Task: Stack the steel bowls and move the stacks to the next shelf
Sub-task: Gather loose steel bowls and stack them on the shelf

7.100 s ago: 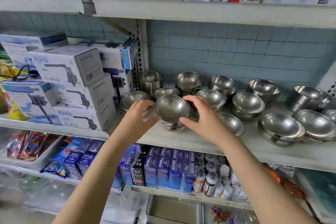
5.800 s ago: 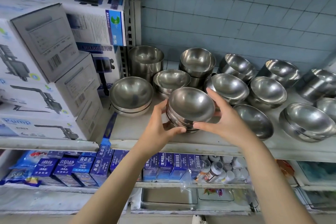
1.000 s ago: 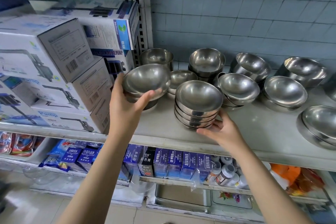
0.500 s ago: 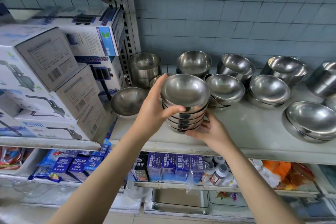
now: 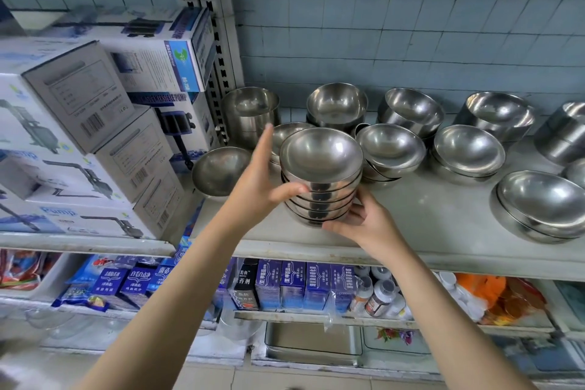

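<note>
Front-centre on the bowl shelf [image 5: 443,225], head view: stack of steel bowls [image 5: 321,165], roughly five or six nested, mouths up, leaning slightly toward the camera. Can't tell whether its base sits on the shelf or is just off it.

Left hand [image 5: 258,187] is on the stack's left side: thumb bent across the front of the upper bowls, fingers straight up along the far-left rim, blurred. Right hand [image 5: 368,225] is low on the right: fingers curled under the bottom bowl, thumb against the side wall. Both hands grip the stack between them.

Single bowl [image 5: 221,171] sits just left of the stack, behind the left wrist. Smaller bowl [image 5: 289,133] is right behind the stack, partly hidden. Deep steel pot [image 5: 250,111] stands at back left, beside the slotted upright [image 5: 221,51]. Back-row bowls [image 5: 337,104] and mid-row bowls [image 5: 391,149] are nested in short stacks running to the right. Large bowls [image 5: 544,203] are nested at front right, well apart from the held stack.

Pump boxes [image 5: 95,152] are piled on the neighbouring shelf to the left. On the lower shelf are blue cartons [image 5: 285,282], small bottles [image 5: 380,294] and orange packets [image 5: 503,298]. Tiled wall [image 5: 395,25] behind.
</note>
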Demonstrator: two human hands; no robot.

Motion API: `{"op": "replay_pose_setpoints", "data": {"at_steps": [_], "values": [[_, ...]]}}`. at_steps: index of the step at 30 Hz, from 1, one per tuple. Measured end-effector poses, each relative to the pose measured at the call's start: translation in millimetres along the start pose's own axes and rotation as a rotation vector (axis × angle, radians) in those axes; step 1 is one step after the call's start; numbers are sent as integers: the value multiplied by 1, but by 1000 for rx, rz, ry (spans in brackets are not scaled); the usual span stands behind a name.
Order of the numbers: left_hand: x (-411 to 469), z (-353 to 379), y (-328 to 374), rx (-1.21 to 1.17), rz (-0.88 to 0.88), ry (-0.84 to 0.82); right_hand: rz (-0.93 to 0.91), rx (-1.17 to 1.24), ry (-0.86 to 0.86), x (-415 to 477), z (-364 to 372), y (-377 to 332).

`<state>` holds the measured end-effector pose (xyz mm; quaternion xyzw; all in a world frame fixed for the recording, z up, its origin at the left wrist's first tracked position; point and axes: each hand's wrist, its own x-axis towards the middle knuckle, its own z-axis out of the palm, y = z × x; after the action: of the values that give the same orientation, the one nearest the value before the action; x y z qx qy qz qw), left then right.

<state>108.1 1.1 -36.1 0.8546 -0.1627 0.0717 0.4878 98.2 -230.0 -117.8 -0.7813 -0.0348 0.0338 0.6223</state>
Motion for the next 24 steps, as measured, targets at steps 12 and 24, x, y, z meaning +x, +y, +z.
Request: {"op": "replay_pose_setpoints", "data": {"at_steps": [12,24], "values": [[-48,-29,-90,181,-325,369,-1,45,-16,3,0,-6],[-49,-44,-71,15,-299,406,-17,-95,-90,9,9,-14]]}}
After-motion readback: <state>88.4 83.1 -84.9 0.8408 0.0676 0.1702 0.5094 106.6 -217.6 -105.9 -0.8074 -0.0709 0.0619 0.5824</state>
